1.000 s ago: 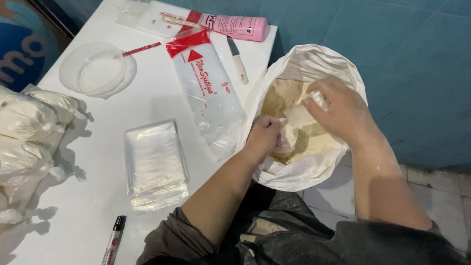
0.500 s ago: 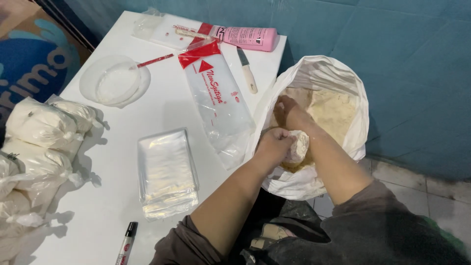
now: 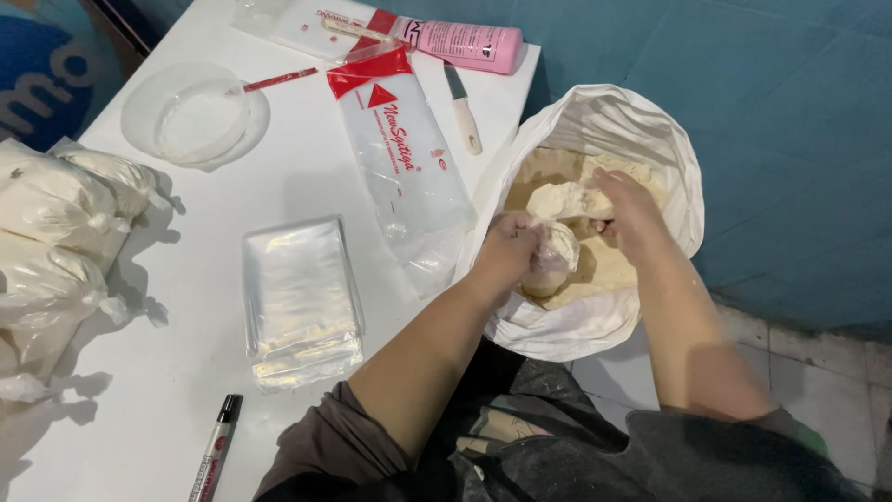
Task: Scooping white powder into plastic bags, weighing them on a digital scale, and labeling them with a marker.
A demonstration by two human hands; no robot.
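Observation:
A big white sack (image 3: 650, 139) of pale flour (image 3: 609, 270) stands open beside the white table (image 3: 186, 372). My left hand (image 3: 509, 249) holds a small clear plastic bag (image 3: 556, 258) inside the sack, partly filled with flour. My right hand (image 3: 627, 206) is cupped over a heap of flour just above the small bag's mouth, dusted with powder.
On the table lie a stack of clear plastic bags (image 3: 299, 297), a long clear packet with a red top (image 3: 400, 149), a pink tube (image 3: 469, 42), a knife (image 3: 463, 107), a round plastic lid (image 3: 195, 116), several filled tied bags (image 3: 56, 232) at left and a marker (image 3: 216, 451).
My right hand has lifted from deep in the sack to just above the small bag, carrying flour. The left hand keeps hold of the small bag. The camera shifted slightly.

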